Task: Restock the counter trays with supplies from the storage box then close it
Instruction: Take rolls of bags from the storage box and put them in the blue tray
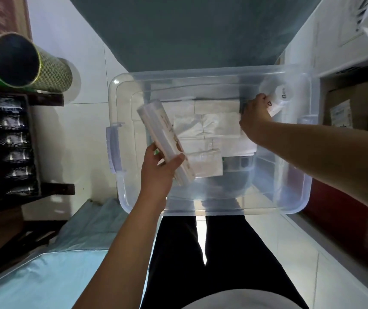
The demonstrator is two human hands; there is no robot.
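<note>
Storage box (209,204) — clear, lidless, half-stocked

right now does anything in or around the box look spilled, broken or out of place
Nothing stands out. The clear storage box is open and intact, white packets lie flat inside, and each hand holds a wrapped pack: left hand, right hand.

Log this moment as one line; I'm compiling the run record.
stage: unloading | storage box: open | left hand: holds long wrapped pack | right hand: grips white cup stack in box
</note>
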